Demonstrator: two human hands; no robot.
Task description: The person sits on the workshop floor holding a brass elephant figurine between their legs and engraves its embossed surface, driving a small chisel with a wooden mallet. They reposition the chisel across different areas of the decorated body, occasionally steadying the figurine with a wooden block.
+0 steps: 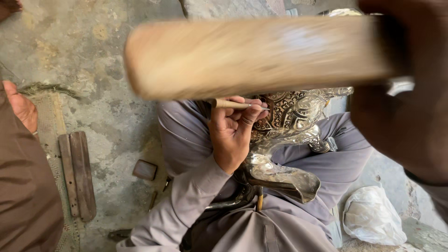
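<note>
Bare concrete floor (107,56), stained and patchy, lies under me as I sit with the work in my lap. My left hand (231,135) has its grip closed on a thin wooden-handled punch (233,104), tip set against the chased pattern of the silvery metal vessel (289,140) resting across my grey-clad knees. My right hand (406,93) is clamped on a wooden mallet (252,58), raised and blurred. I judge the blow should land square on the punch's end — light, so the tip does not skid. Flat wooden strips (77,175) lie on the floor to the left, a white bag (373,217) to the right — another person's hand (21,107) shows at the left edge.
</note>
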